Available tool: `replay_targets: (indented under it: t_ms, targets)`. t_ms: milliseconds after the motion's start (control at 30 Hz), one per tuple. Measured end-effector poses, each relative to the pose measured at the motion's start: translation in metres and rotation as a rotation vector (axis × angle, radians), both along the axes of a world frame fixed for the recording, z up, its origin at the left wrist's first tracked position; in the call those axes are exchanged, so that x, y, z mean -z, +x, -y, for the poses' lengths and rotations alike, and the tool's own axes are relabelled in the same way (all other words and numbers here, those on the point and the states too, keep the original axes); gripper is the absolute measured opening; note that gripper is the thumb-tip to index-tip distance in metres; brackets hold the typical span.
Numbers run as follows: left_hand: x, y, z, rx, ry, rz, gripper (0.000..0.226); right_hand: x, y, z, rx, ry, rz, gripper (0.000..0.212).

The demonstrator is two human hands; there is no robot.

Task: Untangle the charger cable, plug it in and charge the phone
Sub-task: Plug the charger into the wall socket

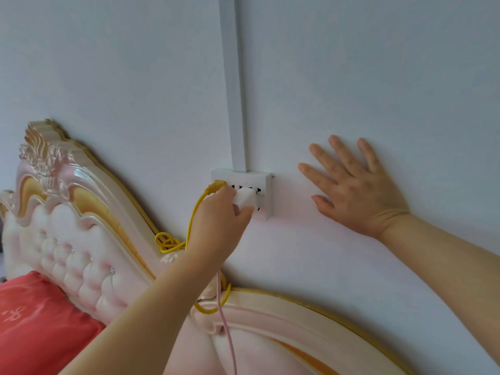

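1. Two arms of one person showed, one to the left of the white socket box (266, 180) and one to its right. Both were bare from the wrist back to the picture's edge.
2. The left hand (219, 212), just below and left of the socket box, showed its back and rounded knuckles.
3. The right hand (357, 190), to the right of the socket box, showed its back, with short, rounded, plain nails.
4. Fine creases crossed the right wrist, and faint tendon lines ran over the back of that hand.
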State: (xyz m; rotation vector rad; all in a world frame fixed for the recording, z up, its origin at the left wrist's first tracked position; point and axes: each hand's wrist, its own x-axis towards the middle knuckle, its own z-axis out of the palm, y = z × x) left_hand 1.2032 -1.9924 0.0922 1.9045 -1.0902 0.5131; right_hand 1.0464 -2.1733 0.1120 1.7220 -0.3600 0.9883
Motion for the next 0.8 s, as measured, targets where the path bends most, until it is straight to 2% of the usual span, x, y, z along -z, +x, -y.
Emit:
replay_targets:
  t_ms: [233, 633, 800]
  targets:
    - [-0.004, 0.000, 0.002, -0.035, 0.010, -0.032, 0.027, 0.000, 0.000, 0.001, -0.009, 0.004, 0.004, 0.051]
    - [-0.017, -0.002, 0.011, -0.034, 0.044, -0.033, 0.022, 0.002, 0.000, 0.002, 0.002, -0.020, 0.008, 0.052]
    - [-0.022, 0.006, 0.021, -0.065, 0.121, -0.013, 0.021, 0.001, 0.000, 0.003, -0.012, -0.028, 0.004, 0.051]
